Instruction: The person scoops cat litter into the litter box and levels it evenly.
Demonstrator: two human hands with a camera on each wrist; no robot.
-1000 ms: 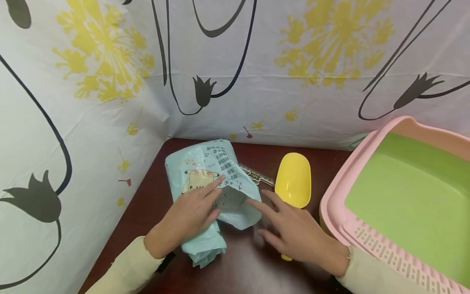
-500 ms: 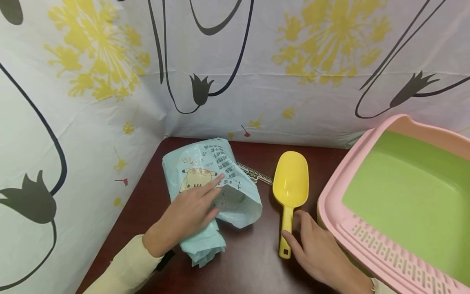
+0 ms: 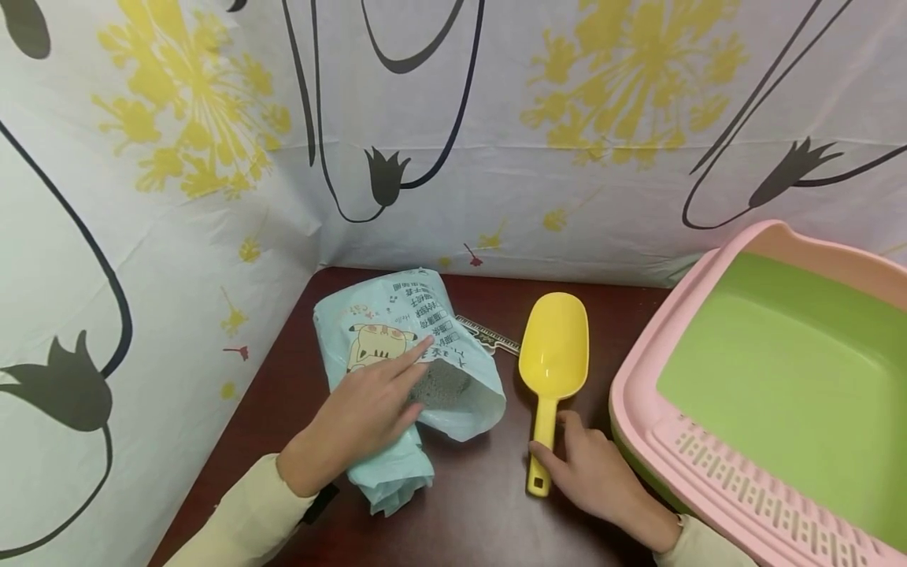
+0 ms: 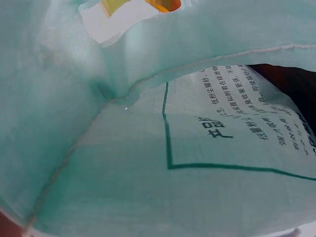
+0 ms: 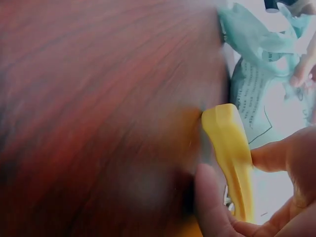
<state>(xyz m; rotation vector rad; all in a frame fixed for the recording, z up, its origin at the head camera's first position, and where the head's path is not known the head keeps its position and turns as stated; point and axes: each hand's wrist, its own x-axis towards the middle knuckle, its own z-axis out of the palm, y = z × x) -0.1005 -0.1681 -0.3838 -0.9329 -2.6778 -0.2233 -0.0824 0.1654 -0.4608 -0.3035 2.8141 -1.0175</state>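
A light blue bag of cat litter (image 3: 397, 315) lies on the dark red table with its mouth towards me, grey grains (image 3: 441, 384) visible inside. My left hand (image 3: 364, 409) rests on the bag beside that mouth, index finger stretched out and thumb apart. Folded bag plastic fills the left wrist view. Right of the bag is a yellow scoop (image 3: 555, 342), its bowl facing up. My right hand (image 3: 595, 468) holds the scoop's handle between thumb and fingers. In the right wrist view the thumb presses one side of the handle (image 5: 229, 143), with fingers curled at its other side.
A pink-rimmed green litter box (image 3: 786, 370) stands at the right, its slotted rim near my right forearm. A ruler-like strip (image 3: 489, 335) lies partly under the bag. Patterned white cloth (image 3: 496, 102) hangs behind and at the left.
My right hand has moved from the bag's mouth down and right to the scoop's handle and taken hold of it. The scoop has shifted slightly left. My left hand stays on the bag.
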